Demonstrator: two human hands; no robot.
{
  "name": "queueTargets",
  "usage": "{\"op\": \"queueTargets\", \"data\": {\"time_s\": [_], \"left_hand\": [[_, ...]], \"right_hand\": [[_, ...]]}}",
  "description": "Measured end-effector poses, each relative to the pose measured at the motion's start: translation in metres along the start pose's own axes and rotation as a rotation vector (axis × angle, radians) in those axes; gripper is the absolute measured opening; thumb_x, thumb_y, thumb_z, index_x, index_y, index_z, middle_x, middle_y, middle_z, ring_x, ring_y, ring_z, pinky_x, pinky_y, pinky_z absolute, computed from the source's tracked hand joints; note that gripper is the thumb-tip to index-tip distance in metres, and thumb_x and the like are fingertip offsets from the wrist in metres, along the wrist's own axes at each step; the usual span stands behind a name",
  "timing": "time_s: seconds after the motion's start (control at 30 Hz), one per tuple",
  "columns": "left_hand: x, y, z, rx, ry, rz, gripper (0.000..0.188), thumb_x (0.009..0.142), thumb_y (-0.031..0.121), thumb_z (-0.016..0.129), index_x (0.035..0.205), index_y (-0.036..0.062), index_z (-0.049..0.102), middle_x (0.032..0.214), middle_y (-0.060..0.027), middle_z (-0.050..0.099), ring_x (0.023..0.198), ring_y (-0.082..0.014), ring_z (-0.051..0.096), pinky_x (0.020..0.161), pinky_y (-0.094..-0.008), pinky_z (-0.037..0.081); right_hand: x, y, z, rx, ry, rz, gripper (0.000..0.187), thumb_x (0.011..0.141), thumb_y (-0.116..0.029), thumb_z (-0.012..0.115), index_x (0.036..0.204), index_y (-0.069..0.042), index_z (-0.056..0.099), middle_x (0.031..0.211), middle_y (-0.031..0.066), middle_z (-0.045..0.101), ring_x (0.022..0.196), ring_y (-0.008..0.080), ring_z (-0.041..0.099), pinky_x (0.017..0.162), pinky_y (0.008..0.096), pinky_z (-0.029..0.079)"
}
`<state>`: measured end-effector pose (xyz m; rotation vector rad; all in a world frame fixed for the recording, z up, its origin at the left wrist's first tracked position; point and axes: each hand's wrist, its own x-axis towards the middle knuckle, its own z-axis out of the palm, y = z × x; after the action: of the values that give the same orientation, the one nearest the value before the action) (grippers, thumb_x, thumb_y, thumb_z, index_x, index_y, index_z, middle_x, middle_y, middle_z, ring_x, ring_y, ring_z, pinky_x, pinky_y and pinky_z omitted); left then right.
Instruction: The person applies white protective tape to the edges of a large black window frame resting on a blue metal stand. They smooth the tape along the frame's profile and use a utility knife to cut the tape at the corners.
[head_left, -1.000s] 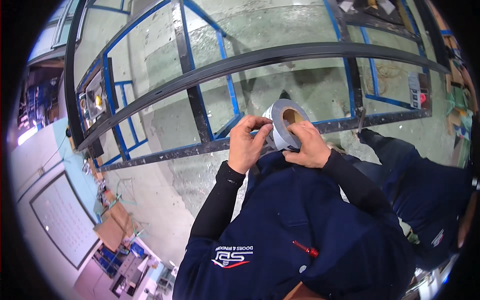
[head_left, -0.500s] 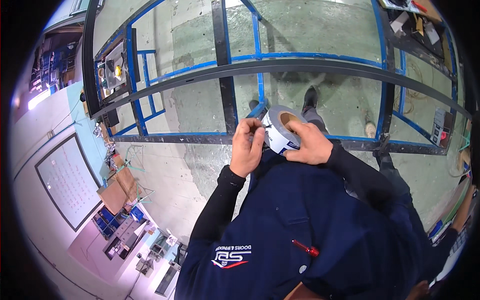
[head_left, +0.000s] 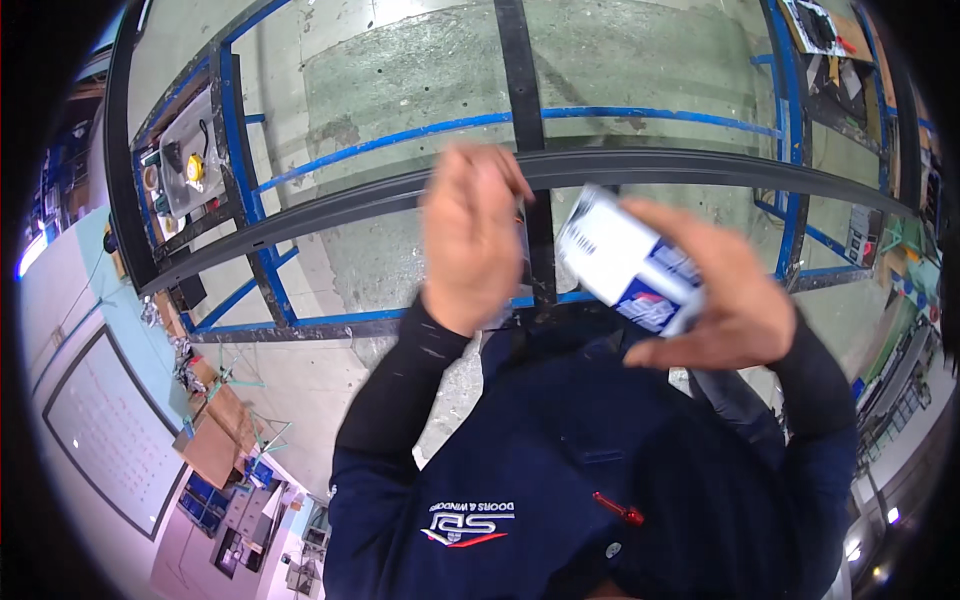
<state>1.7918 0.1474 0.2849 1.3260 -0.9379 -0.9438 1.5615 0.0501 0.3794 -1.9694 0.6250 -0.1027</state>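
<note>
"Where's the roll [head_left: 628,262]?"
"Clasped in your right hand [head_left: 738,295], tilted: white with dark-blue patches, slightly blurred."
"And your left hand [head_left: 470,240]?"
"Left of the roll, too blurred to tell whether it's pinching."

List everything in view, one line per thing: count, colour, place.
tape roll: 1, white and blue outside, in the right hand
long profile bar: 1, dark grey, across the work stand
work stand: count unclear, black and blue, beneath the bar
tray: 1, pale grey, left end of the stand
apparent tape measure: 1, yellow, in the tray
whiteboard: 1, white with dark border, lower left
boards: at least 2, brown, right of the whiteboard
floor: 1, grey-green, under the stand
pen-like object: 1, red, on the chest
small clutter: uncountable, mixed colours, both edges
top: 1, navy, on the wearer
left hand: 1, bare, blurred, picture centre
right hand: 1, bare, around the roll
</note>
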Motion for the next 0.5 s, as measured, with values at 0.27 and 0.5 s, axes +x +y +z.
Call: {"op": "queueTargets", "data": {"time_s": [0.27, 0.5], "left_hand": [[0.145, 0.041, -0.075, -0.132, -0.474, -0.103, 0.049, 0.088, 0.007, 0.081, 0.133, 0.0005, 0.064, 0.130, -0.0137, 0.067, 0.118, -0.0209, 0.064, 0.103, -0.0341, 0.052], [0.166, -0.068, -0.083, -0.037, -0.103, -0.140, 0.028, 0.090, 0.005, 0.078, 0.116, -0.0023, 0.071, 0.113, -0.0108, 0.071, 0.103, -0.0173, 0.068, 0.090, -0.0301, 0.057]], "right_hand": [[0.148, -0.010, -0.067, -0.219, 0.000, -0.298, 0.085, 0.056, -0.002, 0.073, 0.139, 0.000, 0.055, 0.111, 0.0161, 0.070, 0.099, 0.0300, 0.073, 0.087, 0.0348, 0.056], [0.223, 0.081, -0.033, -0.170, -0.033, -0.167, 0.084, 0.055, -0.002, 0.078, 0.136, -0.001, 0.056, 0.114, 0.0174, 0.070, 0.104, 0.0370, 0.070, 0.088, 0.0399, 0.055]]}}
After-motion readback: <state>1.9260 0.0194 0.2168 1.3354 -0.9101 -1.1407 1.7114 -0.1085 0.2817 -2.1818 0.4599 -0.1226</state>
